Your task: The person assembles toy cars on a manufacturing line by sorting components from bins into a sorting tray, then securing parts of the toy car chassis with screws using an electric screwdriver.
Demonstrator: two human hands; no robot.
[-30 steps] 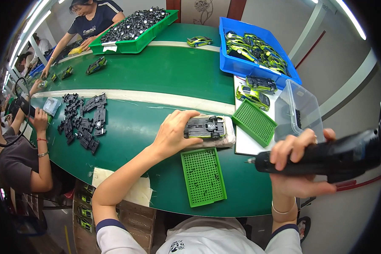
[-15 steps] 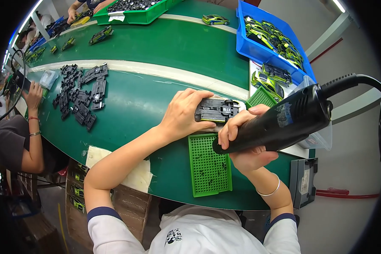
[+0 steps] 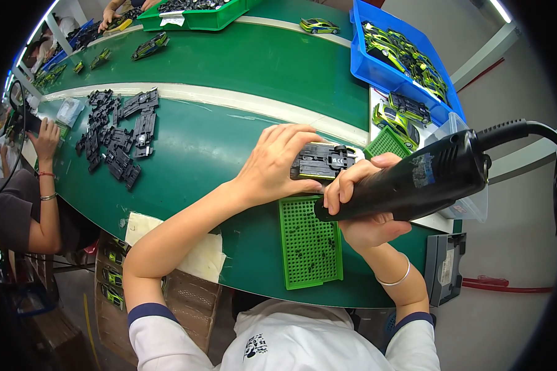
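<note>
My left hand [image 3: 275, 159] is closed around the left end of an upside-down toy car [image 3: 319, 162], fingers along its far side and thumb at the near side. The car's black chassis faces up. My right hand [image 3: 365, 207] grips a black corded electric screwdriver [image 3: 414, 182], which lies slantwise with its cord end toward the upper right. The screwdriver's tip is hidden by its body and my fingers, so contact with the car cannot be seen. Just below the car is a green perforated tray [image 3: 311, 281] holding several tiny dark pieces, probably too small to name.
Loose black chassis plates [image 3: 143, 127] are heaped at left. A blue bin [image 3: 357, 59] of green toy cars stands far right, with more cars [image 3: 395, 123] beside it. A cloth [image 3: 195, 253] lies at the near edge. A co-worker's hand [image 3: 44, 143] is at far left.
The table and things on it appear shifted very slightly in view. My left hand's fingers have moved a little over the car; both hands keep their grip.
</note>
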